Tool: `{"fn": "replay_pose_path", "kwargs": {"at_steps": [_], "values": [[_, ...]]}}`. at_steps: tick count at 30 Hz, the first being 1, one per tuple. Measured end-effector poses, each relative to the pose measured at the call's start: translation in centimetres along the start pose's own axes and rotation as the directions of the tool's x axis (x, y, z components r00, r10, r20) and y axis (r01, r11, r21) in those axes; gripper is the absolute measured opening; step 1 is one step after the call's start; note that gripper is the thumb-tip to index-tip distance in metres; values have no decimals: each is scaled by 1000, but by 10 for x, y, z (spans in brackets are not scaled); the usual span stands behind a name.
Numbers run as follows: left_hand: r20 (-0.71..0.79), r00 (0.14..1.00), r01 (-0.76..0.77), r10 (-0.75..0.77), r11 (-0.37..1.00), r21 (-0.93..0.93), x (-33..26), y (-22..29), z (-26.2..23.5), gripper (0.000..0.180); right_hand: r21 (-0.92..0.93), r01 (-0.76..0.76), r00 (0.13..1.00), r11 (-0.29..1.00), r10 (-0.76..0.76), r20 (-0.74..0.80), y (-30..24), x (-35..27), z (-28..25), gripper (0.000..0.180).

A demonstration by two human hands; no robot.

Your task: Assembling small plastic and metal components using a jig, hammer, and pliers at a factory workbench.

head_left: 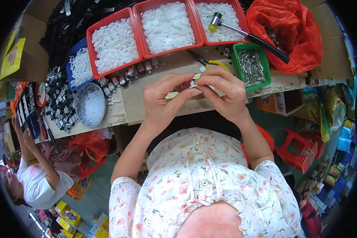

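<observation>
Above the table's front edge, my left hand (168,95) and my right hand (222,92) meet at the fingertips. Between them is a small white plastic part (192,84) with a short stem. My left thumb and forefinger pinch it from one side, and my right fingers press at its other side. Part of it is hidden by the fingertips. Just beyond my hands lie yellow-handled pliers (216,63). A row of small motor-like pieces (130,73) stands on the table left of them.
Red bins (141,33) of white plastic parts line the back. A hammer (246,33) lies across the right bin, beside a green bin (237,67) of metal pins and a red plastic bag (289,29). At left are a round bowl (78,113) and another person (39,178) at work.
</observation>
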State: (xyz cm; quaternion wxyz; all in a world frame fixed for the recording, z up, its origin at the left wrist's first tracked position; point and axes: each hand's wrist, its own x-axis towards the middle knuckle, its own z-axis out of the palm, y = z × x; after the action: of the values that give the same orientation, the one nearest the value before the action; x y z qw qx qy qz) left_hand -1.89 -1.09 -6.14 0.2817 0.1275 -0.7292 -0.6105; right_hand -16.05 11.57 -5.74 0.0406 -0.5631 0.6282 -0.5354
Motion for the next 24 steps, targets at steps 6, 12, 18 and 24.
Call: {"fn": "replay_pose_path", "kwargs": {"at_steps": [6, 12, 18, 24], "values": [[-48, 962, -207, 267, 837, 506, -10, -15, -5, 37, -317, 96, 983, 943, -39, 181, 16, -1, 3, 17], [68, 921, -325, 383, 660, 677, -22, -31, -8, 32, -367, 125, 952, 922, -7, 307, 19, 4, 7, 15], [149, 909, -371, 389, 597, 711, -28, -42, -8, 27, -433, 185, 903, 882, 21, 428, 20, 8, 12, 16], [238, 867, -450, 438, 484, 750, -28, -45, -7, 25, -454, 250, 830, 855, 53, 556, 15, 20, 8, 14]]}}
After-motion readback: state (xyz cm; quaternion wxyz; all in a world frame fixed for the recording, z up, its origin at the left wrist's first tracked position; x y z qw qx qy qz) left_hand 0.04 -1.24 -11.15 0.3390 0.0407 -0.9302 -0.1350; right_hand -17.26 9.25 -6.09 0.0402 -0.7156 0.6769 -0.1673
